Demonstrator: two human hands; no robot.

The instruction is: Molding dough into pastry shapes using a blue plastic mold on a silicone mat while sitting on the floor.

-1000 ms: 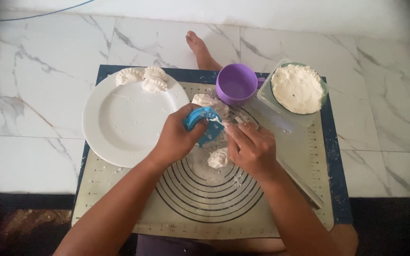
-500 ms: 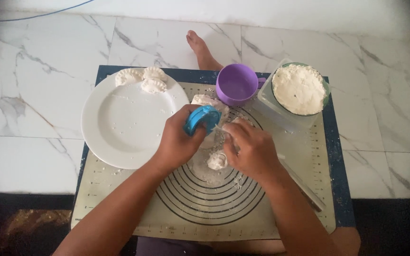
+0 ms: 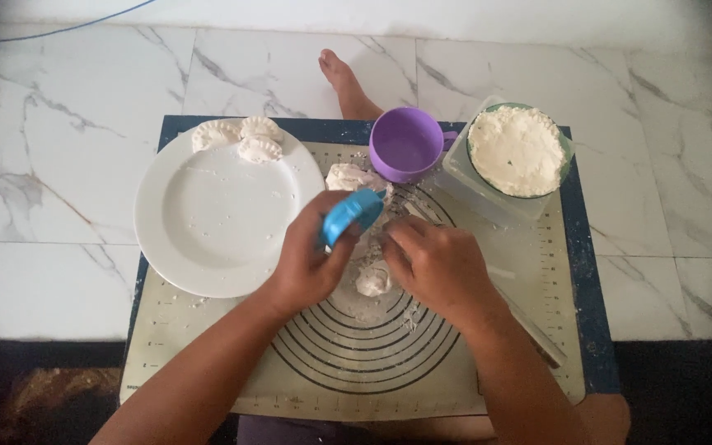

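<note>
My left hand (image 3: pixel 306 262) grips a blue dumpling press (image 3: pixel 349 216), folded, above the middle of a baking mat (image 3: pixel 356 371) printed with rings. My right hand (image 3: pixel 434 265) is curled just right of the press, fingertips at its edge; what they pinch is hidden. A small lump of dough (image 3: pixel 372 280) lies on the mat between both hands. More dough (image 3: pixel 348 176) sits behind the press.
A white plate (image 3: pixel 224 214) at the left carries three shaped dumplings (image 3: pixel 241 138) on its far rim. A purple cup (image 3: pixel 407 145) and a bowl of flour (image 3: pixel 517 150) in a clear tub stand at the back right. A bare foot (image 3: pixel 346 81) rests on the marble floor.
The press has been lifted and tilted slightly in my left hand, and my right hand has shifted closer to it. The dough lump stays on the mat.
</note>
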